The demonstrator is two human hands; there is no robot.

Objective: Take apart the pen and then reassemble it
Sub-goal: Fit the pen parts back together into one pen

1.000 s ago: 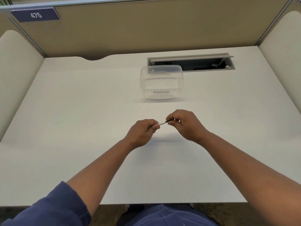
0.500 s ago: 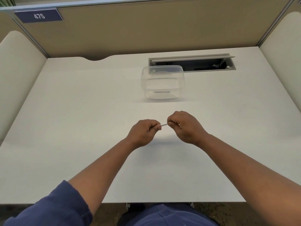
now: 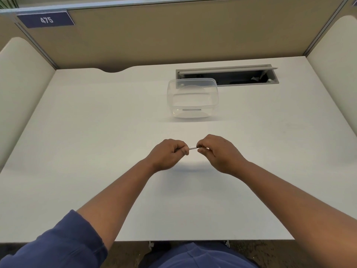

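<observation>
A clear plastic tub (image 3: 192,99) sits beyond my left hand (image 3: 167,154) and right hand (image 3: 218,151), both pinching the slim white pen (image 3: 192,147); more barrel shows between them than half a second ago.

Office cubicle workstation. White laminate worktop (image 3: 96,151) walled on three sides: tan fabric partition panel (image 3: 173,35) along the far edge with a metal top rail, cream rounded side screens (image 3: 21,84) at the left and right edges. Blue number plate (image 3: 46,19) reading "475" fixed to the partition at the far left corner, as in numbered desk rows. Grey cable-management hatch (image 3: 228,75) recessed near the far right edge, lid raised, dark cabling inside. Curved cable notch (image 3: 113,70) cut in the far edge. Clear plastic container (image 3: 192,99) stands just before the hatch. Dark carpet-like floor (image 3: 125,254) below the near edge.
</observation>
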